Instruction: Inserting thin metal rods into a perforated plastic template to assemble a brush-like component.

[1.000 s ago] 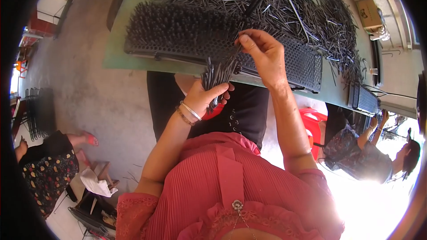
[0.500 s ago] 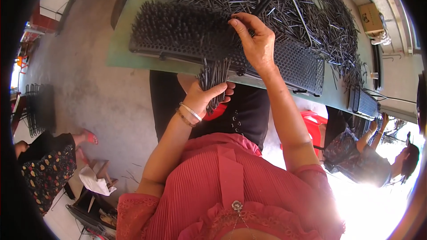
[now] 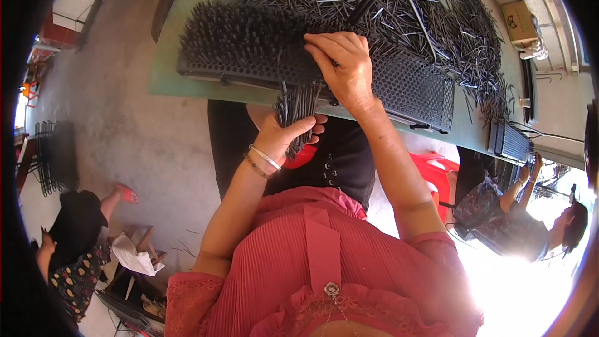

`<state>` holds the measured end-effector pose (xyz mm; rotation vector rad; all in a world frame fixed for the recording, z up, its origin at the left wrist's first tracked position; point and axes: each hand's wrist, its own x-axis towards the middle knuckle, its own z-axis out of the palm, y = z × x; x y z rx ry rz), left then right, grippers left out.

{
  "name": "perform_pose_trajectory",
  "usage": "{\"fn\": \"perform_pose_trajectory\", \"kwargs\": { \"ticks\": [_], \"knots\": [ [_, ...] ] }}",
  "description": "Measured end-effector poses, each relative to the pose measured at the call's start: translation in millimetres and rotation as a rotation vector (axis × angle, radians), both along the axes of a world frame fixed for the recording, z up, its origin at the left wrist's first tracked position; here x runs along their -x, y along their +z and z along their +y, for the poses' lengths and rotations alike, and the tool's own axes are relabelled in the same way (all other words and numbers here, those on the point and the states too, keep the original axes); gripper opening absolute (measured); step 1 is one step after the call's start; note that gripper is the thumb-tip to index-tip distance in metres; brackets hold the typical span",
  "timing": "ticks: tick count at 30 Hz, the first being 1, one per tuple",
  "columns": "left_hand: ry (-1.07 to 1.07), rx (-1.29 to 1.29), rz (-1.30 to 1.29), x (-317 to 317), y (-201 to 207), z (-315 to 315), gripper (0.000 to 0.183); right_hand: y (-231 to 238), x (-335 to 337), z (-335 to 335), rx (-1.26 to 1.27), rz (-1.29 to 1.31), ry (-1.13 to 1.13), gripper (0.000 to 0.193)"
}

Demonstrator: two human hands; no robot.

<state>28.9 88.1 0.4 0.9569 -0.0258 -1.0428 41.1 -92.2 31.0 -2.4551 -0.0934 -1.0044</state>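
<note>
Clenched round a bundle of black pins (image 3: 298, 109), the left hand (image 3: 284, 134) sits at the table (image 3: 163, 62) edge; the right hand (image 3: 342, 65), at 1 o'clock from it, pinches pins on the perforated tray (image 3: 412, 87); a slackened fist could spill the bundle floorward.

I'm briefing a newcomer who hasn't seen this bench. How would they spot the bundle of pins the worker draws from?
Start at the green table with its long black perforated tray. At the tray's near edge, below the right hand, the left hand grips a bundle of dark pins. Unlike the loose pins strewn flat behind, these stand together upright in a fist.
</note>
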Motion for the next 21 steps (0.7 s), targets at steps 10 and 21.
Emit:
{"fn": "perform_pose_trajectory", "kwargs": {
  "ticks": [10,21],
  "knots": [
    [0.001,-0.027,-0.009,1.5,-6.5,0.8,0.026,1.2,-3.1,-0.5,0.0,0.053,-0.023,0.018],
    [0.008,-0.003,0.008,3.4,-4.1,-2.0,0.022,4.4,-10.0,-5.7,0.116,0.034,0.058,0.013]
  ]
}}
